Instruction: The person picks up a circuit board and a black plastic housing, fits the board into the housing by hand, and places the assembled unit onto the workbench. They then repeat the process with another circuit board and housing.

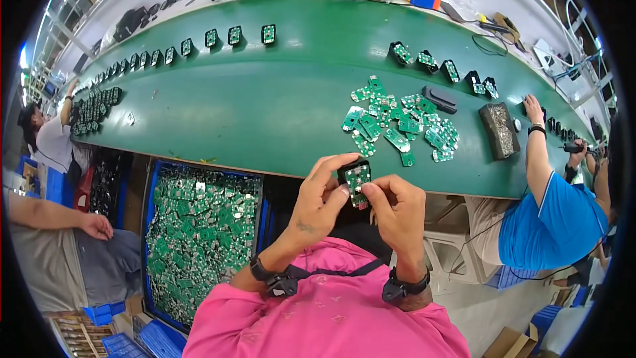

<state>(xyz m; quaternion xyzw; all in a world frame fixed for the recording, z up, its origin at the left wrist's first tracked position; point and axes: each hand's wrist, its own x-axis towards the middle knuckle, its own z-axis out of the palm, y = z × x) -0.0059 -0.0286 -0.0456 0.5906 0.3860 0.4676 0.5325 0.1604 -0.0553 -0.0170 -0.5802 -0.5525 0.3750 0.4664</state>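
Note:
My left hand (318, 197) grips a small black plastic housing (342, 174) by its left side, near the table's front edge. A green circuit board (358, 178) sits in the housing, its component side facing up. With its thumb on the board's right edge, my right hand (397, 211) pinches the board and housing; its other fingers are curled, partly hidden beneath. Something small and reddish shows at the board's lower end. Beyond my hands, a loose pile of green circuit boards (397, 138) lies on the green table (265, 106).
Housings with boards (235, 35) stand in a row along the far left; more (450, 70) stand at right. A dark block (499, 130) and a black case (440, 99) flank the pile. A blue-edged bin (147, 225) full of boards is at lower left. Co-workers sit on both sides.

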